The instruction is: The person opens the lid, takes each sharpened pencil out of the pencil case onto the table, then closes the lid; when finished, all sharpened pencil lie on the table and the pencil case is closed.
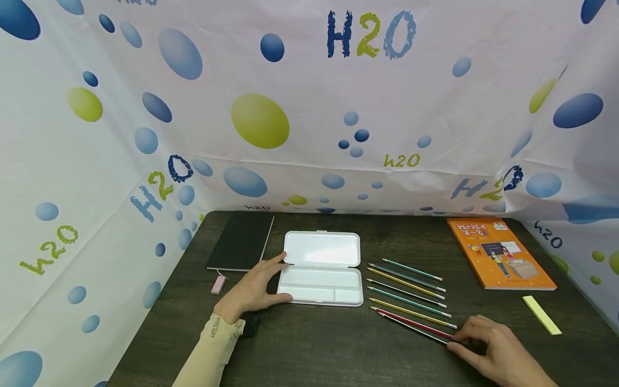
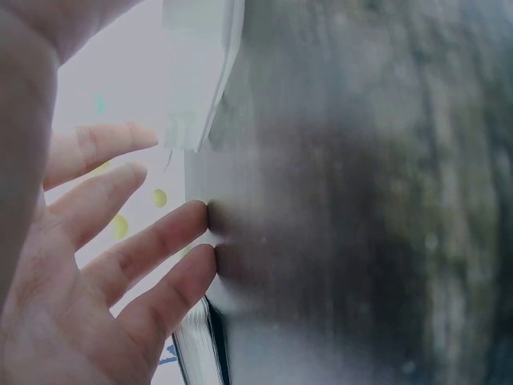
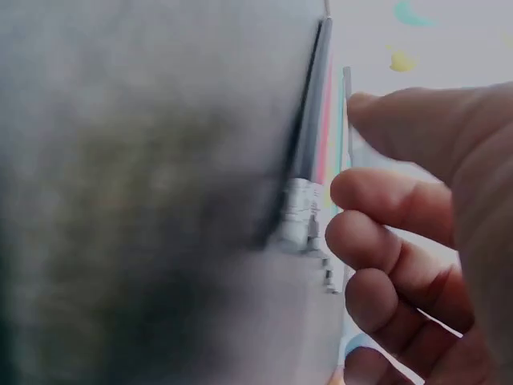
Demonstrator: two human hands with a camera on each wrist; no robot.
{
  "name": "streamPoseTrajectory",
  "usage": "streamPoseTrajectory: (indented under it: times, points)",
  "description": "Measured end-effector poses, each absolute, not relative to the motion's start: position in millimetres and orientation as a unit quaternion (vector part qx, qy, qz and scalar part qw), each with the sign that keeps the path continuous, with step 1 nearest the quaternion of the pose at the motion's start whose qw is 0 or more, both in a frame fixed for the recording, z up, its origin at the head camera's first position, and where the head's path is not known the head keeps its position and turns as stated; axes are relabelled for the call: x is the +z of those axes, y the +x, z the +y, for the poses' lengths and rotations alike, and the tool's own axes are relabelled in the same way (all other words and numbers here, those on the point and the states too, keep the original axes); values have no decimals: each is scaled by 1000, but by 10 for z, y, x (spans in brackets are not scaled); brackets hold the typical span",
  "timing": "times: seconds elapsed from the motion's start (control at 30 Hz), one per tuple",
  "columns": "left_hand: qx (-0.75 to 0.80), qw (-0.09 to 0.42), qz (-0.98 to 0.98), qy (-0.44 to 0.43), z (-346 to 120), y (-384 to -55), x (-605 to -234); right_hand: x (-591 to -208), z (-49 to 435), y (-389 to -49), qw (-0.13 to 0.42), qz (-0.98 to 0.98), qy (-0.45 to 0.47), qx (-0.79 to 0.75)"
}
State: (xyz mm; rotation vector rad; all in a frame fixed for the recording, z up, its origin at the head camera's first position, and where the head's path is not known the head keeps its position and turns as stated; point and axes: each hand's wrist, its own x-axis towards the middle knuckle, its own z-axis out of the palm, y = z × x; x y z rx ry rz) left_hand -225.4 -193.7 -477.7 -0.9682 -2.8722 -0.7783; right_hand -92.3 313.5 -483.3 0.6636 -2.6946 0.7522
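A white pencil case (image 1: 319, 303) lies with its lid (image 1: 322, 249) up in the middle of the table. My left hand (image 1: 256, 285) is spread at the case's left side, the thumb by its lower corner; in the left wrist view, that hand's (image 2: 120, 265) fingers are extended. Several pencils lie in a slanted row to the right, among them a yellow pencil (image 1: 411, 313), a red pencil (image 1: 420, 325) and a black pencil (image 1: 413, 329) nearest the front. My right hand (image 1: 493, 346) is at the eraser ends of the red and black pencils; in the right wrist view, its loosely bent fingers appear beside the black pencil (image 3: 309, 136), not round it.
A black notebook (image 1: 244, 239) lies at the back left, with a pink eraser-like block (image 1: 218, 285) on a cord below it. At the right are an orange book (image 1: 503, 258) and a pale yellow strip (image 1: 541, 315). A printed cloth (image 1: 309, 107) stands behind the table.
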Motion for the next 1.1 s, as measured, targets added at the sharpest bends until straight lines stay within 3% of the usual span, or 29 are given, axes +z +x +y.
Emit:
streamPoseTrajectory:
  times: [0.27,0.77,1.1]
  points:
    - [-249,5,-916,-313,-1944,-2273,-4786,-4739,3036,-1125,180,-910,265,263]
    - [-250,3,-916,-314,-1941,-2257,-4811,-4613,2495,-1956,87,-893,297,327]
    - [-249,6,-916,-315,-1933,-2256,-4794,-4558,2102,-2454,66,-896,273,343]
